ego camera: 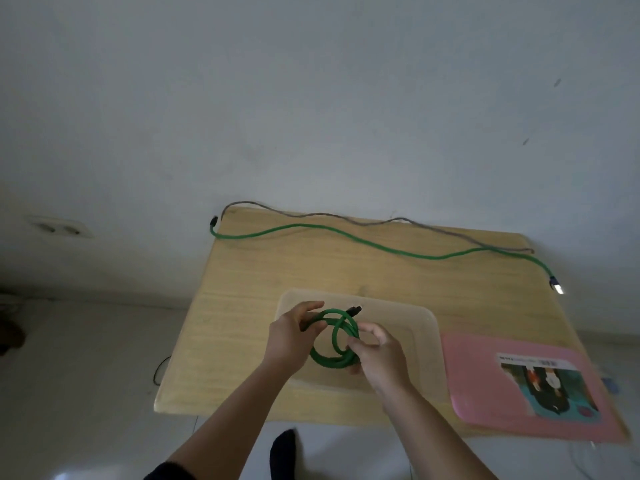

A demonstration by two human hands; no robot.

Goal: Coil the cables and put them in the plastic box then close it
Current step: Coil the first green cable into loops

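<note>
Green cord, wound into a small coil [335, 342], sat gripped between both hands above the clear plastic box [420, 341]. The left hand [294, 336] pinched the coil's upper left side, thumb and fingers closed on the strands, while the right hand [377, 355] was clamped on its right edge. A dark plug [354, 310] stuck out from the top of the coil, pointing away from the person. The box stood open on the pale wooden counter [249, 306], near its front edge, and whether the coil touched the box floor could not be told.

Just right of the box lay its pink lid [485, 375], flat on the counter, with a printed label [547, 386] facing up.

Farther back, a second green cable [363, 240] stretched uncoiled across the counter from the left rear corner to the right edge, where its plug [556, 285] hung just past the side. Behind it, a grey cable [398, 220] ran loosely along the rear edge, close to the white wall [311, 98]. A wall socket [60, 228] showed low on the left.
</note>
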